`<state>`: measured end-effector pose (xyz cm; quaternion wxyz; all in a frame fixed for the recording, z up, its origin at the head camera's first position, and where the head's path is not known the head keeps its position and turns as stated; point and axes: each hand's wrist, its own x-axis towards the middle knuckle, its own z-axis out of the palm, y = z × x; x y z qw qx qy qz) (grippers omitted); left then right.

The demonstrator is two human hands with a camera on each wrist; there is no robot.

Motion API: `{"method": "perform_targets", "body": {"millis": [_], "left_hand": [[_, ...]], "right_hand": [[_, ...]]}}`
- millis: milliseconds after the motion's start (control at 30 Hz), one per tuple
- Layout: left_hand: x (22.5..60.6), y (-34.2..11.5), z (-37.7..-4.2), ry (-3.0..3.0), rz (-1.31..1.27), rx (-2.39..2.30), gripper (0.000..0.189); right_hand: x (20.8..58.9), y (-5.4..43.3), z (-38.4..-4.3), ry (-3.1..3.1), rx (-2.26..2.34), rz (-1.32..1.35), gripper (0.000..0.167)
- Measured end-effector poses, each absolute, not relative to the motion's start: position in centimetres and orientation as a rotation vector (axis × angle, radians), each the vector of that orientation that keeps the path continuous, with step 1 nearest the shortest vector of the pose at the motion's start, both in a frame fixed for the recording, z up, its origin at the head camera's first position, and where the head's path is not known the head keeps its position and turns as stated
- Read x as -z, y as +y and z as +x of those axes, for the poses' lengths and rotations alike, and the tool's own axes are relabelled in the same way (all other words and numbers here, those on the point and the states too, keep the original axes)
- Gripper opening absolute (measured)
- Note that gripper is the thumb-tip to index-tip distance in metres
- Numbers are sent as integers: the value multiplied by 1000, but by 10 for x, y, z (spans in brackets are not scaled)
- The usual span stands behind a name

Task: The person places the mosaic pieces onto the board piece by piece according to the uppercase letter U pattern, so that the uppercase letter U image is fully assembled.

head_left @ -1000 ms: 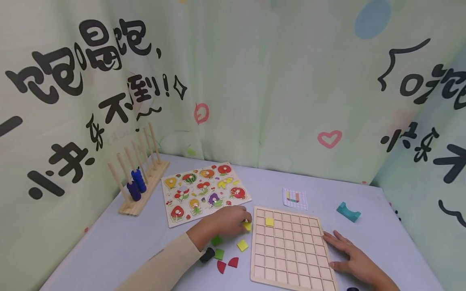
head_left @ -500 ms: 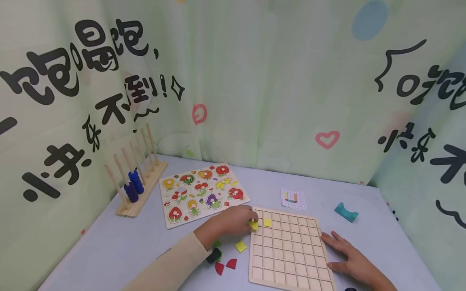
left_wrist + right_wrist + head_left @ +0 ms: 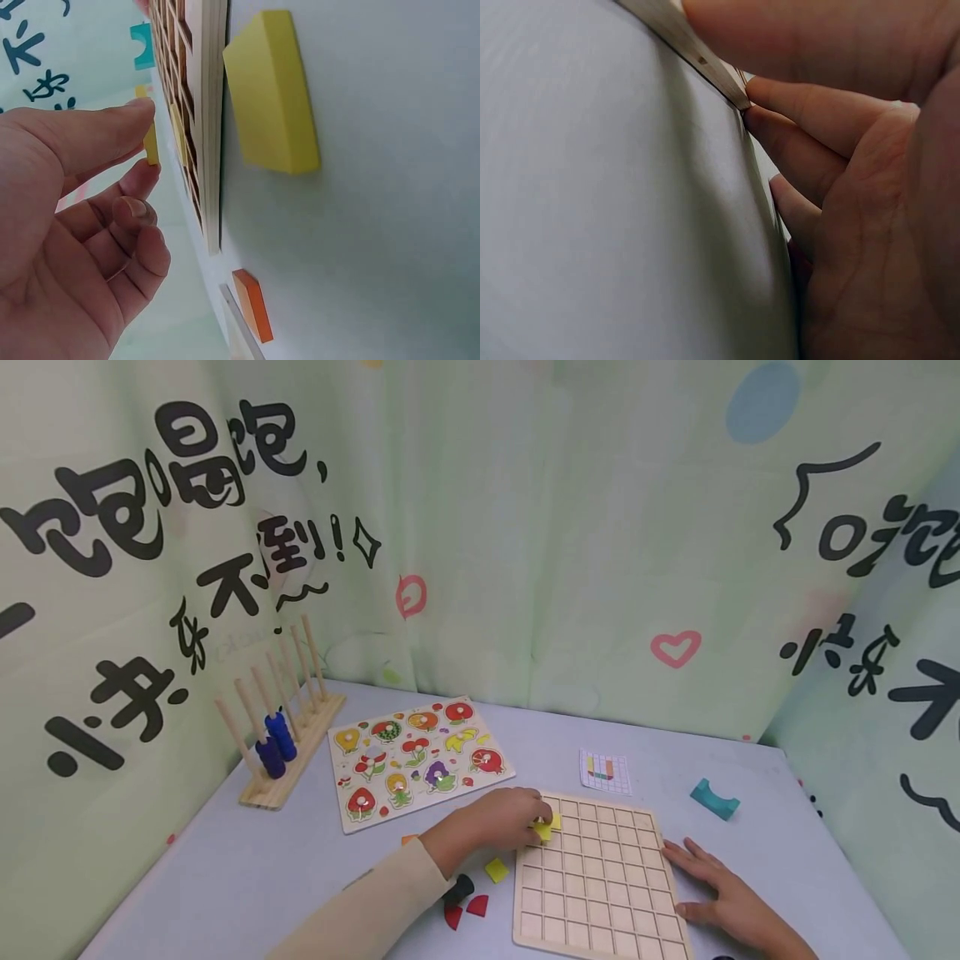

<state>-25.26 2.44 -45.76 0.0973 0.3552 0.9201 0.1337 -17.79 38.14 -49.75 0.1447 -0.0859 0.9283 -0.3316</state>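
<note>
My left hand [image 3: 504, 820] pinches a yellow square tile [image 3: 151, 139] between thumb and forefinger, above the upper left of the wooden grid board [image 3: 596, 877]. One more yellow tile [image 3: 557, 821] lies on the board just beyond the held one, partly covered by my fingers. A third yellow tile [image 3: 497, 870] is on the table by the board's left edge. At the board's right edge rests my right hand [image 3: 723, 893], fingers spread and loosely extended. The right wrist view has its fingertips [image 3: 761, 90] against the board's side.
Red quarter-round pieces [image 3: 477, 905] and a black object [image 3: 459, 889] lie left of the board, and an orange piece [image 3: 253, 306] near the fruit puzzle [image 3: 420, 756]. A pattern card [image 3: 605, 772], teal arch block [image 3: 715, 799] and peg stand [image 3: 300, 752] are farther back.
My left hand has carried the yellow tile rightward from beside the board to over its upper left cells. The right hand stays at the board's edge.
</note>
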Motion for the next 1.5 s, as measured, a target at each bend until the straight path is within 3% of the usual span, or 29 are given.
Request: {"method": "perform_targets", "body": {"millis": [1500], "left_hand": [[471, 45, -255, 2732, 1105, -297, 28]], "right_hand": [[495, 380, -175, 2700, 963, -288, 85]]}}
